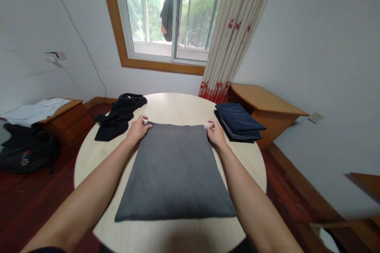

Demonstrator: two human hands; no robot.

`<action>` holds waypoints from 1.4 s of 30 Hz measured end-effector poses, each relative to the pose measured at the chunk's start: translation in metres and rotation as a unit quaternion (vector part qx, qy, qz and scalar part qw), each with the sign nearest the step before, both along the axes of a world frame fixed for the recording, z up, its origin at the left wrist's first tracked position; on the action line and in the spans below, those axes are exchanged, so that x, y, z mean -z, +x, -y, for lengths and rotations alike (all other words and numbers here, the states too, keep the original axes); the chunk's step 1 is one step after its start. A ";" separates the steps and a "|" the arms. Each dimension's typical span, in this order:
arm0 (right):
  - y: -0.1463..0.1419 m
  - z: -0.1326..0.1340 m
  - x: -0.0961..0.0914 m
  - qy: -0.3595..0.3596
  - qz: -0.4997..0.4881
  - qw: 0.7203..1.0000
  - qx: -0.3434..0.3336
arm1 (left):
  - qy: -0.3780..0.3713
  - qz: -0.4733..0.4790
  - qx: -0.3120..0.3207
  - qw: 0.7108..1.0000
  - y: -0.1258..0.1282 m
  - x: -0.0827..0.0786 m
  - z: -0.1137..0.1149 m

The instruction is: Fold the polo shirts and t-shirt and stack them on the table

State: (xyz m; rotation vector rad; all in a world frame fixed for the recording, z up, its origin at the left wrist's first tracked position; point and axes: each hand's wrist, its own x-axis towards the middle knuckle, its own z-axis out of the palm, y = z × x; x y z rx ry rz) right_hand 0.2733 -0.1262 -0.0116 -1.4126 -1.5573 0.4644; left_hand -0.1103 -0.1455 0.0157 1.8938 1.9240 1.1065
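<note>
A grey folded garment (178,170) lies flat on the round pale table (184,106), its wider edge towards me. Whether it is a shirt or another piece of clothing I cannot tell. My left hand (139,128) is at its far left corner, thumb and fingers closed on the cloth edge. At the far right corner, my right hand (216,132) pinches the edge in the same way. The two forearms run along either side of the garment.
A rumpled black garment (118,116) lies at the table's left. Right of my right hand sits a stack of folded dark clothes (239,120). A wooden desk (267,101), a curtain (234,27) and a low cabinet (67,120) stand around the table.
</note>
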 end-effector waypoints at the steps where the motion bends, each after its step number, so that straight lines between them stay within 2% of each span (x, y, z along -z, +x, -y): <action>1: 0.001 0.000 0.002 -0.002 0.026 1.000 0.015 | -0.013 -0.014 0.006 1.000 0.002 0.005 -0.002; 5: -0.002 0.004 0.001 -0.015 0.064 0.997 0.034 | -0.004 -0.041 0.028 0.999 0.008 0.017 -0.007; 10: -0.012 0.009 -0.006 -0.011 0.122 0.992 0.032 | 0.004 -0.001 0.031 1.000 0.002 0.018 -0.009; 14: -0.012 0.006 -0.001 -0.045 0.133 0.990 0.010 | -0.017 0.092 0.031 0.995 -0.011 0.022 -0.011; 17: -0.010 0.004 0.004 -0.066 0.111 0.991 -0.024 | -0.091 0.214 0.051 0.971 -0.018 0.025 -0.012; 19: -0.011 0.003 0.003 -0.055 0.090 0.994 -0.032 | -0.139 0.265 0.082 0.951 -0.018 0.026 -0.012; 21: -0.011 0.005 0.000 -0.025 0.074 0.997 -0.027 | -0.148 0.284 0.109 0.941 -0.014 0.025 -0.010; 25: -0.012 0.010 -0.010 0.061 0.060 0.996 -0.012 | -0.071 0.295 0.077 0.950 -0.002 0.022 -0.008; 27: -0.012 0.011 -0.009 0.070 0.070 0.995 0.001 | -0.042 0.269 0.051 0.961 0.000 0.023 -0.008; 31: -0.010 0.008 0.000 0.009 0.140 0.990 0.020 | -0.037 0.135 0.019 0.990 -0.005 0.023 -0.009; 34: -0.008 0.008 0.000 -0.038 0.189 0.981 0.035 | -0.061 0.008 -0.005 0.998 -0.004 0.014 -0.005; 37: -0.011 0.014 -0.010 -0.035 0.237 0.969 0.066 | -0.004 -0.109 -0.026 0.994 0.010 0.001 0.009; 39: -0.019 0.022 -0.019 0.010 0.269 0.962 0.044 | 0.052 -0.161 0.021 0.985 0.026 -0.005 0.020; 42: -0.038 0.038 -0.025 0.048 0.311 0.944 -0.101 | 0.039 -0.203 0.156 0.966 0.054 0.000 0.035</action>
